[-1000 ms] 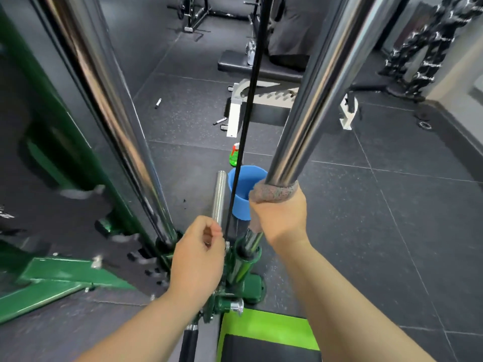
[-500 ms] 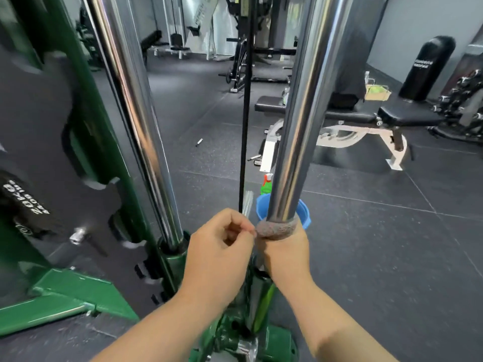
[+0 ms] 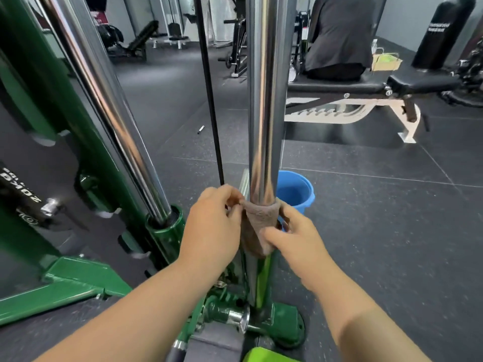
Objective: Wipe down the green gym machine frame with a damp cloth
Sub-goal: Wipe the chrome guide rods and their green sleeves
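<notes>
Grip: left hand [image 3: 211, 231] pinches cloth [image 3: 257, 226] edge; right hand [image 3: 295, 241] clamps cloth round chrome post [image 3: 264, 113]

Blue bucket [image 3: 295, 194] half behind the chrome post [image 3: 264, 100]; weight plate [image 3: 26, 192] lettering blurred.

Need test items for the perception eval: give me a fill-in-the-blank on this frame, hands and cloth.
The cloth is wrapped ____ the pole. The bucket behind the pole is ____. The left hand and right hand both grip the ____.
Missing: around; blue; cloth.
</notes>
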The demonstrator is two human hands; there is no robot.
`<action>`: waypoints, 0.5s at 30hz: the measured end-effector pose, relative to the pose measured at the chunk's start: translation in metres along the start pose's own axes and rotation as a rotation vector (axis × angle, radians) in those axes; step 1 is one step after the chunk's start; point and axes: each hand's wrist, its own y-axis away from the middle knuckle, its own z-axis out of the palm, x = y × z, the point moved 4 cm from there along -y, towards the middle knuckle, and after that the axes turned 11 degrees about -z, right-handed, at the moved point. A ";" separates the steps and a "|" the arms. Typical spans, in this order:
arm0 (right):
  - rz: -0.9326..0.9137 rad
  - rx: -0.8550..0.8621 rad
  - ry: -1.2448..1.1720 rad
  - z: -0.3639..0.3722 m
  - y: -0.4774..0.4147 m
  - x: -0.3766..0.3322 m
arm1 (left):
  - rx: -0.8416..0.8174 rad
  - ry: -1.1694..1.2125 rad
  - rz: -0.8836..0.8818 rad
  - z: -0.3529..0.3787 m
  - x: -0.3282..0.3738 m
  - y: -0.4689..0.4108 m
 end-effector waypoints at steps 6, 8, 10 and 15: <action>-0.032 0.280 -0.307 -0.009 0.013 0.016 | 0.094 0.398 -0.232 0.016 0.010 0.018; -0.024 0.309 -0.441 -0.008 0.017 0.023 | -0.037 0.454 -0.268 0.038 0.016 0.031; -0.016 0.320 -0.503 -0.012 0.017 0.029 | -0.164 0.506 -0.275 0.062 0.015 0.037; -0.007 0.242 -0.317 -0.036 0.010 0.045 | -0.058 0.546 -0.288 0.088 -0.011 0.020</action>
